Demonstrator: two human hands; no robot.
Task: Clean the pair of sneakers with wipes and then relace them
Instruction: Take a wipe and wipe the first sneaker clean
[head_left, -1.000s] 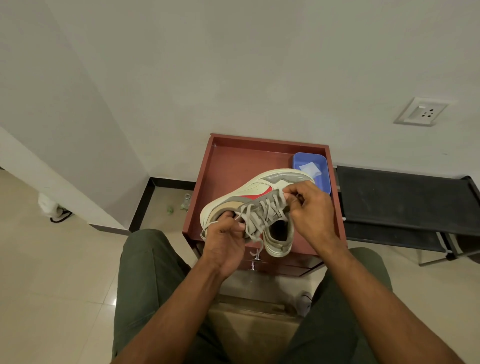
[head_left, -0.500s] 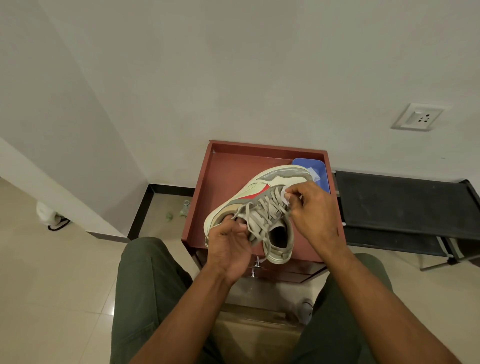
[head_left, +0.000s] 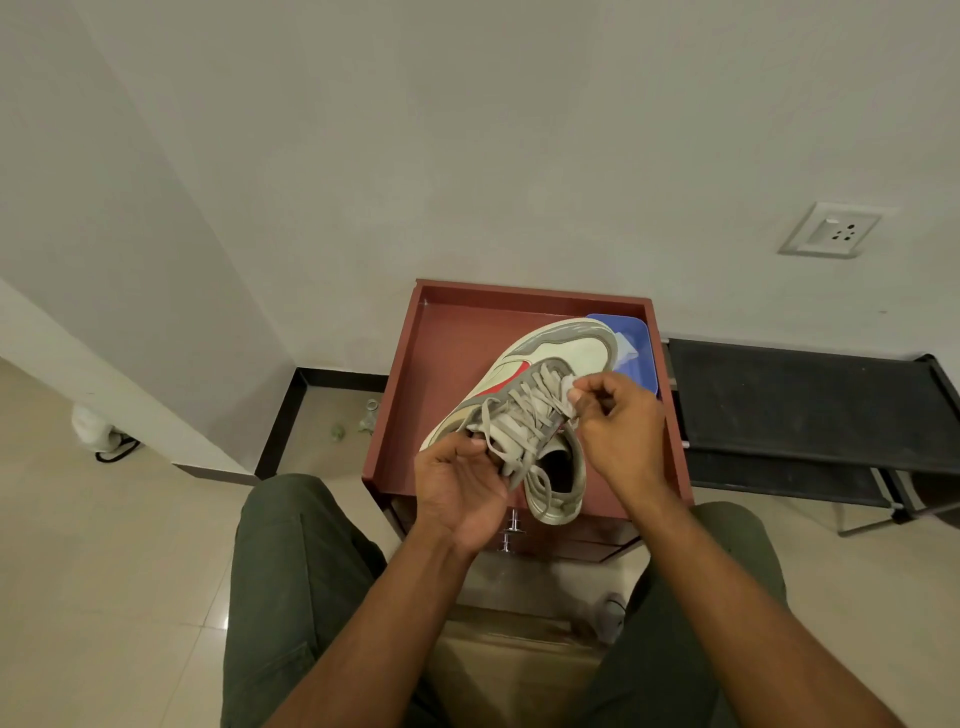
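Grey-and-cream sneaker is hanging between both hands above the red-brown table, toe pointing away. Left hand is gripping its near-left side and the laces. Right hand is pinching a lace on its right. Blue tray is sitting behind.

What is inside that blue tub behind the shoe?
The blue tub holds something white and crumpled, probably a wipe. The sneaker held in front covers the tub's near left part, so the rest is hidden.
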